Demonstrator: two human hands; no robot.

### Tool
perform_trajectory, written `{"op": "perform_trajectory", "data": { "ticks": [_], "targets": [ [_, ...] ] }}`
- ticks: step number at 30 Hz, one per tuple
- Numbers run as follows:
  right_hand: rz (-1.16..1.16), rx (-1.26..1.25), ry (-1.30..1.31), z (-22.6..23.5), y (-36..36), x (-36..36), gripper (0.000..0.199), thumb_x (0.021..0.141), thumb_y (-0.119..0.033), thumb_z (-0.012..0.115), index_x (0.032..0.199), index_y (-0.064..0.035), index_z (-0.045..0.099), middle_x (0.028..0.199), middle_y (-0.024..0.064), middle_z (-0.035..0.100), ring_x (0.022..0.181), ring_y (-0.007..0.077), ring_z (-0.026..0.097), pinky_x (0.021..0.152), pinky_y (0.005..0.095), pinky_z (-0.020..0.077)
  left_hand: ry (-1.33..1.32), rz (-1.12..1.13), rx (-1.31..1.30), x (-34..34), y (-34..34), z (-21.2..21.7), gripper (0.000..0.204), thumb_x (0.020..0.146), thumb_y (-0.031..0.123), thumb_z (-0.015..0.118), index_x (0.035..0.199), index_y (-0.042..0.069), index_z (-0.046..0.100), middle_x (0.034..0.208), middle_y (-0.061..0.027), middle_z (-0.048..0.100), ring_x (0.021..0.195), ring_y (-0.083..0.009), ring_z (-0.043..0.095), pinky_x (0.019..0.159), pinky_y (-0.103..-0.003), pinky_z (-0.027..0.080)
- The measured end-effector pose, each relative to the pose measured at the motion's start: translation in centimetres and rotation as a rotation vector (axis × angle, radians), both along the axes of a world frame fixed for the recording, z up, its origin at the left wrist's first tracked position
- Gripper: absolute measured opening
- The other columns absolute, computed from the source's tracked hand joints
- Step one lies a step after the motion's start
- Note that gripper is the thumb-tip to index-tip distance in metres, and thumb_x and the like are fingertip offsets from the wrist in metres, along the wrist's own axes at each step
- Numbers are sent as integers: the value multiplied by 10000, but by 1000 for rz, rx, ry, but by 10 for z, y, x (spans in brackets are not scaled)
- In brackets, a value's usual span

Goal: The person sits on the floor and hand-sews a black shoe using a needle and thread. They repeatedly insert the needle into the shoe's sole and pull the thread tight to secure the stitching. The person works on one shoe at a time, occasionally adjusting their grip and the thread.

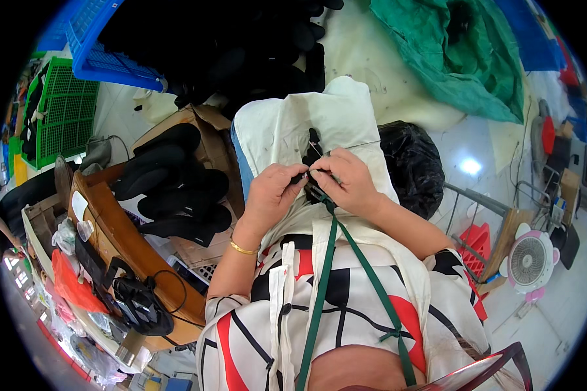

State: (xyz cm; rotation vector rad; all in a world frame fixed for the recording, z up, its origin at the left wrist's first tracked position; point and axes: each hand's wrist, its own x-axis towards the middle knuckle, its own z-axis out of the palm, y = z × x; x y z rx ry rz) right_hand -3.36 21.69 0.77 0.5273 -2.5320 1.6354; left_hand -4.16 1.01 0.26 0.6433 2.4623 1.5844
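Small black piece (300, 177) sits between left hand (272, 189) and right hand (349, 179), above pale apron (274, 130) on the lap. Long axis looks roughly crosswise; neither hand clearly nearer. Both grips pinched closed on it, one per end. Dark, narrow, mostly finger-covered; material can't tell.
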Motion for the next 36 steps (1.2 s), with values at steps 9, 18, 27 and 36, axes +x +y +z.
{"op": "perform_trajectory", "data": {
  "ticks": [9,18,27,36],
  "targets": [
    [157,89,130,-3,18,1,191,824,-44,717,1011,-52,681,750,82,558,691,261,564,628,353,477,-18,4,2,4,1,-7,267,775,-38,711,1023,58,680,817,-94,619,748,-264,597,658,-326,473],
    [210,-94,-518,20,43,-15,164,961,-121,616,1084,-18,652,906,77,697,743,149,665,743,276,529,224,-122,-119,-9,-5,8,291,712,-8,769,981,65,682,867,-75,655,861,-284,618,749,-364,508],
    [468,27,-574,26,45,-23,153,908,-109,628,1047,-85,688,810,92,698,702,217,661,682,307,517,337,-177,-160,-6,-4,16,402,603,-52,770,975,76,688,937,-75,664,953,-311,628,798,-383,530],
    [531,39,-576,30,48,-27,217,891,-57,636,1090,-55,722,892,102,734,743,201,685,688,291,525,373,-210,-168,-6,-5,19,414,567,-57,756,956,66,692,936,-71,664,954,-309,629,805,-383,531]
  ]
}}
